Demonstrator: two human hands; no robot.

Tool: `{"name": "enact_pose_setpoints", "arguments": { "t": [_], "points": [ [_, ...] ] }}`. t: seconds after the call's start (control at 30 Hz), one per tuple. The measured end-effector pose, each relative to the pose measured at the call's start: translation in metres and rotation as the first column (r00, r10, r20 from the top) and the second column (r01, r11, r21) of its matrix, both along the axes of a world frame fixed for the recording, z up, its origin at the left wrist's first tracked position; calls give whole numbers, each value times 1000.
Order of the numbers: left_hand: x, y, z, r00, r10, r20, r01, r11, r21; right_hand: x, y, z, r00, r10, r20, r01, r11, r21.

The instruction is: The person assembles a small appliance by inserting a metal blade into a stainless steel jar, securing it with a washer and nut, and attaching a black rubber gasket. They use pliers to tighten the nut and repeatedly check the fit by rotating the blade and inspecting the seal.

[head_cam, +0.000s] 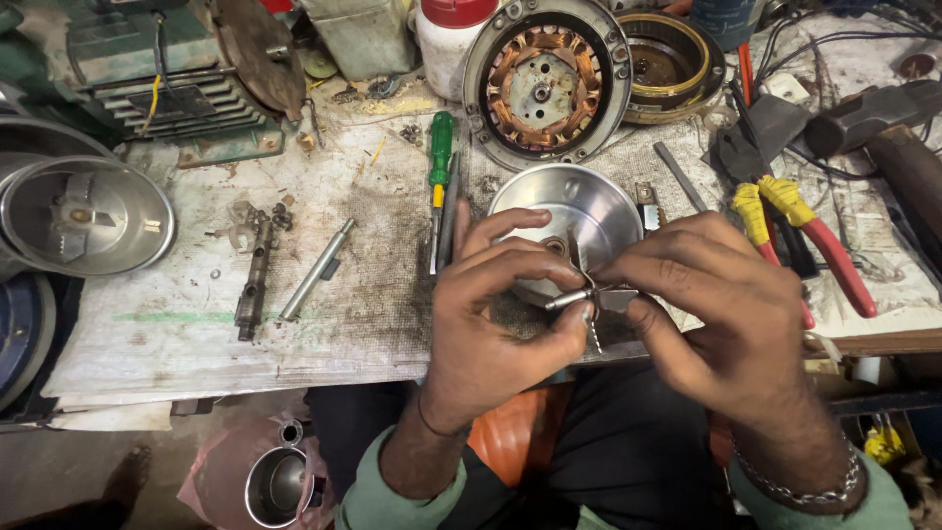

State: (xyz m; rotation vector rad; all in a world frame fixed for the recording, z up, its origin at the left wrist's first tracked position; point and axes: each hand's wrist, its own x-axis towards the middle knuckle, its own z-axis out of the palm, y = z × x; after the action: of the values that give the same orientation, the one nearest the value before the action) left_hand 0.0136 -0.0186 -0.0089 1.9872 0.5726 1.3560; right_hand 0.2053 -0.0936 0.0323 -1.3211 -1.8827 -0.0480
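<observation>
Hands meet at the near edge of the bench (pixel 196 334), both closed on one small metal blade assembly (pixel 592 297) held between them, just in front of a shallow steel bowl (pixel 589 211). Left hand (pixel 500 314): thumb below, fingers curled over the top, pinching the short shaft end of the assembly. Right hand (pixel 716 314): fingertips clamped on the blade side from the right, a chain bracelet (pixel 805 491) at the wrist. The assembly sits between the two sets of fingertips, above the bench edge, with a thin serrated blade pointing down from it. Steel bowl: upright behind the hands, partly hidden by the fingers, a round hub showing at its centre. Green-handled screwdriver (pixel 441 162): lying lengthwise just left of the bowl. Motor stator with copper windings (pixel 546 83): propped behind the bowl at the far side. Pliers with yellow and red grips (pixel 800 231): right of the right hand, on the bench. Loose metal rod (pixel 316 270) and dark slotted bar (pixel 253 280): side by side, well left of the hands. Steel jar with blade (pixel 83 216): far left edge. Bench surface: covered by stained, greasy sheeting.
</observation>
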Motion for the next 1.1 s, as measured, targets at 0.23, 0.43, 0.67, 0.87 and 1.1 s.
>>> {"name": "enact_pose_setpoints", "arguments": {
  "t": [0.23,0.43,0.67,0.87,1.1],
  "points": [
    [-16,16,2,979,202,-12,-199,972,124,11,5,0,986,-162,47,159,986,59],
    [-37,29,7,734,530,-425,-513,842,165,19,11,0,965,-254,68,252,967,28],
    [-44,41,-1,553,570,-607,-578,788,213,26,8,-5,963,-261,69,259,965,32],
    [-48,37,-3,558,534,-636,-422,842,337,27,13,-8,965,-253,66,253,967,-5],
    [-17,18,2,899,108,-424,-90,994,62,18,11,1,966,-251,68,253,968,-11]
  ]
}}
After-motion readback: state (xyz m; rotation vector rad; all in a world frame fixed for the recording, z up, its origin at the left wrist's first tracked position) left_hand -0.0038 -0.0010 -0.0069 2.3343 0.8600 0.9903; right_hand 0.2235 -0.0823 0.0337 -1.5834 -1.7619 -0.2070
